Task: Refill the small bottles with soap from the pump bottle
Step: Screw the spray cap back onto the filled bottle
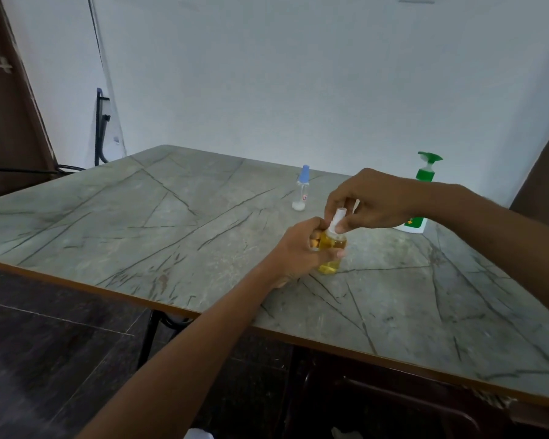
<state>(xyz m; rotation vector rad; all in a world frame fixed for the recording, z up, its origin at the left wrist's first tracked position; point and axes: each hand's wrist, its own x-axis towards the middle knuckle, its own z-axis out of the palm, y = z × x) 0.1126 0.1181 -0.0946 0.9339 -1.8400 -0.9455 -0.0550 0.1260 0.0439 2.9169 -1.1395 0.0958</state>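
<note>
In front of the pump bottle [425, 176], toward its left, a yellow-filled small bottle [332, 244] is held low over the table [140, 217]. The left hand [300, 247] wraps its fingers around the body. The right hand [376, 201] pinches the white cap [338, 218] between thumb and fingertips. Whether the base touches the tabletop cannot be told.

Hazards, as judged: soap on the fingers or the bottle wall would let the bottle turn in the left hand's grip rather than the cap turning on the neck. A cap set crooked would cross-thread and leak. A hard squeeze on the full body with the cap loose would push liquid out at the neck.

Orientation: the bottle's long axis runs near vertical, cap end up, and the top leans slightly toward the pump bottle.

A second small bottle [301, 192] with a blue cap stands upright farther left of the pump bottle, apart from both hands. It looks nearly empty, so by this judgement its refill remains.
</note>
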